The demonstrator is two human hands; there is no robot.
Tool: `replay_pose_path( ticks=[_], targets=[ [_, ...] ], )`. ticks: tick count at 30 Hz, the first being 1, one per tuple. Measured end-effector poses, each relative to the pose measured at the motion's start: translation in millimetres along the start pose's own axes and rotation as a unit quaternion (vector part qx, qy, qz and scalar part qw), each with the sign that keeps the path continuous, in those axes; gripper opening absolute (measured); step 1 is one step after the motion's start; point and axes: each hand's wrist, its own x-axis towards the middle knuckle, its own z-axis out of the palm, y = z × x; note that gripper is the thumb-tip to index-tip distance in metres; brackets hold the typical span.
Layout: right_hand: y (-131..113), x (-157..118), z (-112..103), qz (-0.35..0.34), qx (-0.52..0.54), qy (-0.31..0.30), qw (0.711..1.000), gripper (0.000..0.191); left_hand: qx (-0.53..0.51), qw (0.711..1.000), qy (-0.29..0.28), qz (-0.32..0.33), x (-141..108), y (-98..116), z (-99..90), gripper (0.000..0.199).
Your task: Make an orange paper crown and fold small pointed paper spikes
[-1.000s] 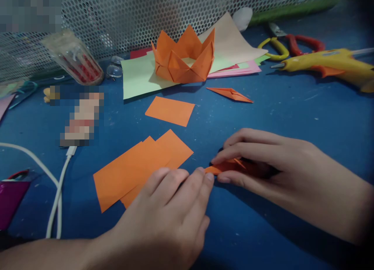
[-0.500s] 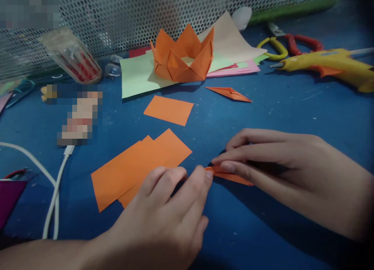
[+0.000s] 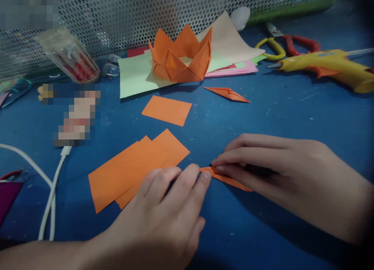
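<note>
A narrow folded strip of orange paper (image 3: 232, 181) lies on the blue tabletop between my hands. My left hand (image 3: 172, 207) presses the strip's left end with its fingertips. My right hand (image 3: 280, 176) has its thumb and fingers closed on the upper edge of the same paper, covering part of it. Beside my left hand are several flat orange paper rectangles (image 3: 125, 168), overlapping in a loose stack. A single orange rectangle (image 3: 167, 111) lies farther back. To its right rests a finished-looking pointed orange folded piece (image 3: 228, 94).
An orange paper crown (image 3: 181, 59) stands on coloured sheets (image 3: 134, 79) at the back. A yellow glue gun (image 3: 321, 67) and red- and yellow-handled tools (image 3: 300, 46) lie back right. At left are a clear container (image 3: 73, 59) and a white cable (image 3: 54, 196). Perforated metal (image 3: 125, 16) stands behind.
My right thumb has slid in behind the fingers on the folded paper, and that hand has dropped slightly. The left fingertips stay on the left end. The whole view has shifted slightly.
</note>
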Motion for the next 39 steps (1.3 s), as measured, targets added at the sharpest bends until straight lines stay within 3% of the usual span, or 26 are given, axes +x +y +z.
replay_pose_path(
  ticks=[8, 19, 23, 26, 28, 39],
  targets=[
    [-3.4, 5.9, -5.1, 0.007, 0.017, 0.0, 1.0, 0.031, 0.014, 0.999, 0.026, 0.018, 6.4, -0.4, -1.1, 0.042],
    [-11.1, 8.0, -13.1, 0.059, 0.052, -0.037, 0.996, 0.023, -0.011, 1.0, 0.023, 0.018, 5.7, -1.1, -5.2, 0.052],
    [-10.2, 5.4, -10.7, -0.002, 0.034, -0.033, 0.999, 0.027, -0.013, 0.999, 0.023, 0.022, 3.3, -0.3, -4.5, 0.052],
    [-10.3, 1.9, -7.1, -0.081, -0.012, -0.022, 0.996, 0.039, -0.008, 1.0, 0.017, 0.021, 1.1, 0.5, -4.3, 0.049],
    [-10.7, 0.0, -5.3, -0.099, -0.027, -0.025, 0.994, 0.048, -0.003, 1.0, 0.021, 0.019, 0.3, 0.9, -4.9, 0.048],
    [-14.6, -1.3, -6.9, -0.041, 0.042, -0.065, 0.996, 0.055, 0.001, 0.999, 0.03, 0.012, -3.1, 3.0, -8.2, 0.049]
  ],
)
